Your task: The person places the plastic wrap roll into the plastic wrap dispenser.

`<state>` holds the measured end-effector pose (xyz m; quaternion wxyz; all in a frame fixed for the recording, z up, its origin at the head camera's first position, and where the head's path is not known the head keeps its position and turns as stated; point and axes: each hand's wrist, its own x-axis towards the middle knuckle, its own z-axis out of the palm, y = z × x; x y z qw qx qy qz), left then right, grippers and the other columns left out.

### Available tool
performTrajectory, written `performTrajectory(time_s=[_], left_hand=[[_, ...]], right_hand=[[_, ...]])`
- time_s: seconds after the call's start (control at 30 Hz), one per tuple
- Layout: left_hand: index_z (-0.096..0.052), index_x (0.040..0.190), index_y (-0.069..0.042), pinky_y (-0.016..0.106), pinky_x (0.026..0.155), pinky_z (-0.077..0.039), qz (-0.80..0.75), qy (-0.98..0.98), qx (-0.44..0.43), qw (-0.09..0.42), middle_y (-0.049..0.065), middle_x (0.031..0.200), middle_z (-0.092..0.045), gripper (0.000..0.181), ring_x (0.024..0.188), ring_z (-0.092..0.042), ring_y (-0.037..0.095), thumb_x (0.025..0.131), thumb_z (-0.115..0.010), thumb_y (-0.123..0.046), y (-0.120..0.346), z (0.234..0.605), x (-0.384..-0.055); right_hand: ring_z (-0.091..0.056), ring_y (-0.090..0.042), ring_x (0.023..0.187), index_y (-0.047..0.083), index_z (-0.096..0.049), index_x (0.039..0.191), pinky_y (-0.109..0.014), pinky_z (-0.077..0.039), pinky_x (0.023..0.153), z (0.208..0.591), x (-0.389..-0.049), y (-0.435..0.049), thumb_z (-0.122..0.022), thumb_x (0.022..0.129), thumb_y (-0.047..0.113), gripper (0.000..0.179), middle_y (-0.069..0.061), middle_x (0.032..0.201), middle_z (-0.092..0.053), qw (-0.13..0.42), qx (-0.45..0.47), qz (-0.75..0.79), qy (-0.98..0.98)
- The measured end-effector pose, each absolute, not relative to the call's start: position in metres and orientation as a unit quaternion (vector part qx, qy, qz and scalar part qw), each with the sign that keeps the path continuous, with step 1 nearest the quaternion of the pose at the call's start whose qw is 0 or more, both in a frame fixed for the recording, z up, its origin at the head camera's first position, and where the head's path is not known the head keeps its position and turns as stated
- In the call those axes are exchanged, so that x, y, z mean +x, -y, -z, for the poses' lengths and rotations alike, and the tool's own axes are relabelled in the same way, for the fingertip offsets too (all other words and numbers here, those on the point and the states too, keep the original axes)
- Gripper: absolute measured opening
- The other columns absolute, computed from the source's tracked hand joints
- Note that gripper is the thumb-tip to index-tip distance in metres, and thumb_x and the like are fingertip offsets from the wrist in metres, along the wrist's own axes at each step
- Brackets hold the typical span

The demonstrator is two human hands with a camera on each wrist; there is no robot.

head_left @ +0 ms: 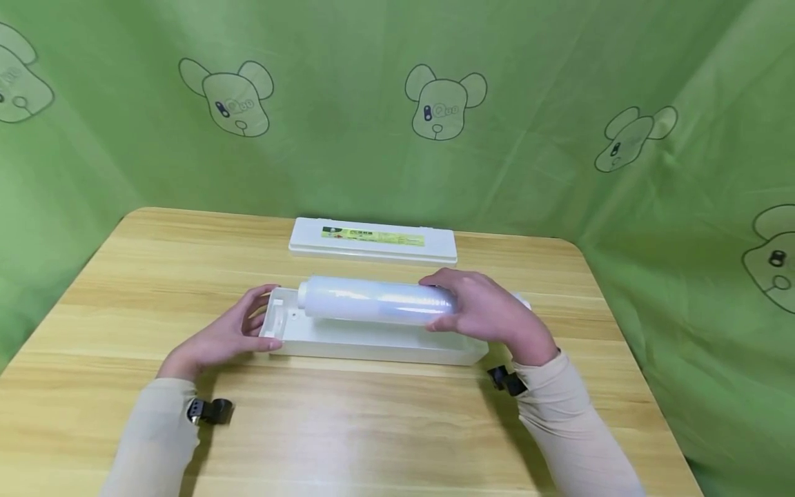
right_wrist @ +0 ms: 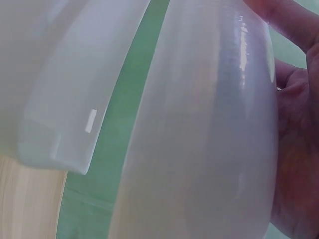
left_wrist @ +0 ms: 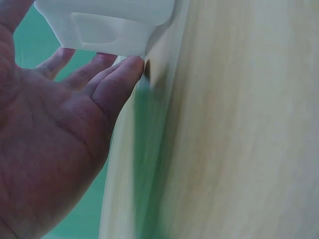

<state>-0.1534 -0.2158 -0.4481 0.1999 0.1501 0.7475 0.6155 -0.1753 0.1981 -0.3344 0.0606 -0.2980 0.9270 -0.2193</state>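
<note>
A roll of cling film (head_left: 373, 301) lies lengthwise over the open white plastic box (head_left: 385, 352), raised above its floor in the head view. My right hand (head_left: 487, 307) grips the roll near its right end from above, thumb on the near side, fingers on the far side. Close up in the right wrist view, the shiny film roll (right_wrist: 199, 129) fills the middle, apart from the box wall (right_wrist: 65, 114). My left hand (head_left: 226, 331) holds the box's left end, thumb at the near corner. Fingertips (left_wrist: 119, 79) touch the end wall in the left wrist view.
Behind the box, the white lid (head_left: 310, 238) with a yellow-green label lies on the wooden table (head_left: 360, 428). A green curtain (head_left: 348, 166) with printed mouse heads hangs behind the table and along its sides.
</note>
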Motion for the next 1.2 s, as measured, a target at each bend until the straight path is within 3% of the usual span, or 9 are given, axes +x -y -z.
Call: performTrajectory(time_s=[0.9, 1.07, 1.2], left_hand=[[-0.009, 0.156, -0.012, 0.037, 0.111, -0.031, -0.619, -0.745, 0.15, 0.197, 0.021, 0.156, -0.019, 0.103, 0.142, -0.023, 0.042, 0.081, -0.08, -0.009, 0.218, 0.449, -0.152], [-0.007, 0.156, -0.011, 0.035, 0.111, -0.032, -0.623, -0.74, 0.155, 0.199, 0.022, 0.157, -0.017, 0.104, 0.142, -0.022, 0.042, 0.081, -0.079, -0.008, 0.217, 0.449, -0.152], [-0.008, 0.156, -0.011, 0.035, 0.111, -0.031, -0.622, -0.741, 0.155, 0.198, 0.022, 0.157, -0.018, 0.104, 0.142, -0.022, 0.042, 0.081, -0.08, -0.008, 0.217, 0.45, -0.153]], right_hand=[[-0.058, -0.016, 0.096, 0.009, -0.063, 0.127, -0.036, -0.052, 0.085, 0.34, -0.176, -0.181, -0.087, 0.074, 0.028, 0.061, -0.001, 0.12, -0.063, 0.068, -0.317, 0.214, -0.921], [-0.059, -0.017, 0.102, 0.007, -0.063, 0.128, -0.037, -0.051, 0.091, 0.34, -0.177, -0.18, -0.086, 0.075, 0.03, 0.063, -0.003, 0.122, -0.063, 0.068, -0.319, 0.205, -0.923], [-0.059, -0.016, 0.097, 0.007, -0.062, 0.129, -0.035, -0.052, 0.087, 0.341, -0.177, -0.178, -0.086, 0.075, 0.03, 0.063, -0.004, 0.121, -0.063, 0.074, -0.319, 0.203, -0.923]])
